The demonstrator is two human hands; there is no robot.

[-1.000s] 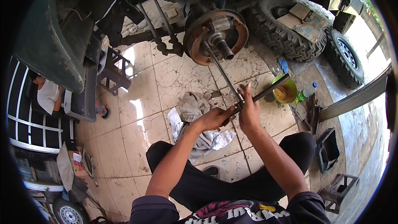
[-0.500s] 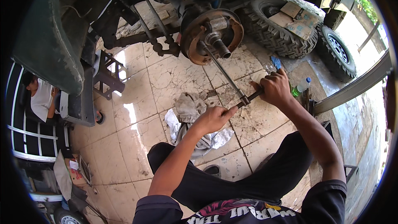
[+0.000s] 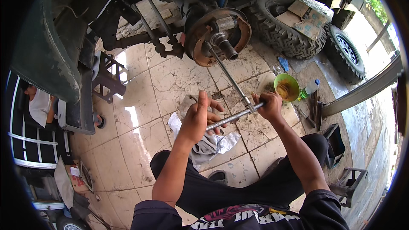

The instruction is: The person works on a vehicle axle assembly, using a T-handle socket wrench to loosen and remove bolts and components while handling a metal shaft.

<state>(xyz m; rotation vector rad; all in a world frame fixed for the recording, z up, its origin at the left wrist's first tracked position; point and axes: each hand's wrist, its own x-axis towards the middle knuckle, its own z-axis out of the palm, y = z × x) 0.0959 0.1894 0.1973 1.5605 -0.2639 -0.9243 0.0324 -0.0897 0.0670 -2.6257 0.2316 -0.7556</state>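
Observation:
A long steel T-handle socket wrench [image 3: 229, 76] runs from the brake backing plate [image 3: 197, 47] of a wheel hub [image 3: 221, 40] down toward me. Its sliding crossbar [image 3: 230, 118] lies slanted at the near end, sticking out mostly to the left. My right hand [image 3: 270, 107] is closed round the crossbar's right end, close to the joint. By the bar's left end is my left hand [image 3: 198, 121], thumb up and fingers spread, not gripping it. The wrench's far tip meets the plate just left of the bare spindle [image 3: 230, 53].
Grey rags [image 3: 208, 147] lie on the cracked tiles below the wrench. To the right stand a green bowl [image 3: 287, 87] and a bottle [image 3: 310, 88]. Big tyres [image 3: 289, 38] rest at the back right. A dark plastic stool [image 3: 110, 76] is at left; a person [image 3: 40, 106] sits beyond it.
My left hand has opened off the crossbar and moved slightly left. My right hand has come down and nearer, still gripping. The crossbar now reaches farther left and the green bowl is uncovered.

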